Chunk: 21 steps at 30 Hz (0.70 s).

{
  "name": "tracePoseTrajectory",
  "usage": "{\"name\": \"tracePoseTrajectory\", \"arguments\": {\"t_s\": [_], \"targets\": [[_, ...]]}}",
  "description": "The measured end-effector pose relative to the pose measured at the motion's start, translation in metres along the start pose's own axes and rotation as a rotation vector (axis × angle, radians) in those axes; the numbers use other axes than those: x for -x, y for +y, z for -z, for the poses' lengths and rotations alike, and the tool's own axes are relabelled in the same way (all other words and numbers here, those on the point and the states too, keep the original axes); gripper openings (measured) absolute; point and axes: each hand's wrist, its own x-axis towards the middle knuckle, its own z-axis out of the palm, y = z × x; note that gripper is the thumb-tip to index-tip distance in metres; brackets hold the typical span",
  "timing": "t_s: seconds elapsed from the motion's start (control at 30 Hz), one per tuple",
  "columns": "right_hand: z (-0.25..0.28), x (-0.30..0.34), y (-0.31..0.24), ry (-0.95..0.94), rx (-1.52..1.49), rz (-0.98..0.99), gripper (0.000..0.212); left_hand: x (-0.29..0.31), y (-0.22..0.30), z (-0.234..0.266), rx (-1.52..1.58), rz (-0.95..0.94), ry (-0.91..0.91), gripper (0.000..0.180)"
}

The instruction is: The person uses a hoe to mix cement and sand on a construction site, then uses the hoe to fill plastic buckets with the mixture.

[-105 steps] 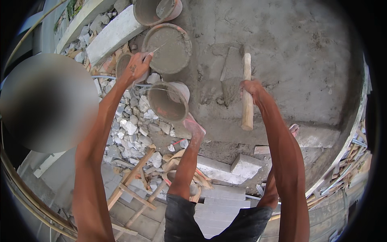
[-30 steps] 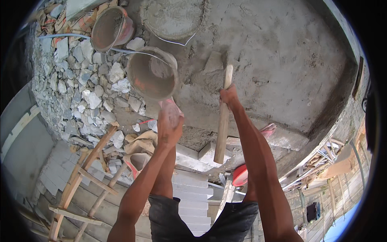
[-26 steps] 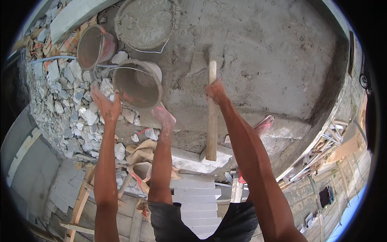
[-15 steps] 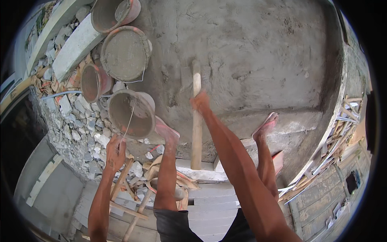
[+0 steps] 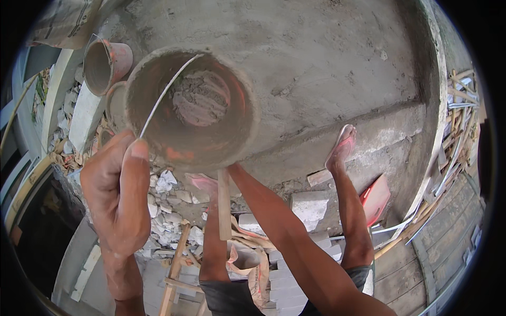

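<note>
My left hand is closed on the white wire bail of a mortar-caked bucket. The bucket is lifted close, its mouth tilted toward me, with some grey mortar at the bottom. My right forearm reaches up behind this bucket, and the right hand is hidden by it. The lower end of a pale wooden tool handle sticks out below the bucket, beside that forearm; the tool's far end is covered.
Wet grey mortar spreads across the floor ahead. A smaller bucket stands at the far left, near a white beam and rubble. Pale blocks and a red pan-like piece lie near my sandalled feet.
My left hand has lifted the bucket by its bail from the rubble, up and rightward toward me. It now hides my right hand, which held the wooden handle before.
</note>
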Motion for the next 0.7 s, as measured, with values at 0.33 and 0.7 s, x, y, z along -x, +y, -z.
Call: {"name": "tracePoseTrajectory", "arguments": {"t_s": [0.33, 0.7], "targets": [[0.024, -0.003, -0.125, -0.300, 0.151, -0.373, 0.071, -0.183, -0.109, -0.234, -0.441, -0.448, 0.106, 0.030], [0.052, -0.018, -0.051, -0.345, 0.083, 0.066, 0.077, -0.001, -0.145, -0.192, -0.026, -0.091, -0.351, 0.057]]}}
